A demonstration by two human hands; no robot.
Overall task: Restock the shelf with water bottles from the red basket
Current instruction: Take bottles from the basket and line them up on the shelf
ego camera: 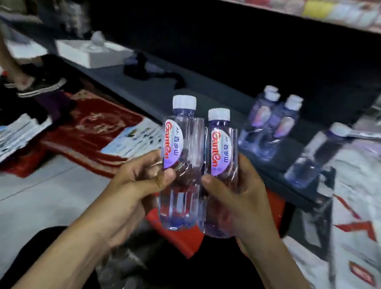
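You're holding one water bottle in each hand, left hand (143, 181) wrapping the left bottle (180, 164), right hand (238, 196) wrapping the right bottle (220, 171), upright and touching. Full, smooth plastic will likely be slipping, so you're gripping mid-body rightly. Shelf (213, 92) is sitting just ahead, red basket (175, 234) below your hands.

Bottles (181, 167) — clear glossy plastic, white caps; shelf (213, 95) — dark, matt.

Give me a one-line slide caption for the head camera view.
Left hand and right hand each hold a water bottle upright before the dark shelf, where other bottles already stand.
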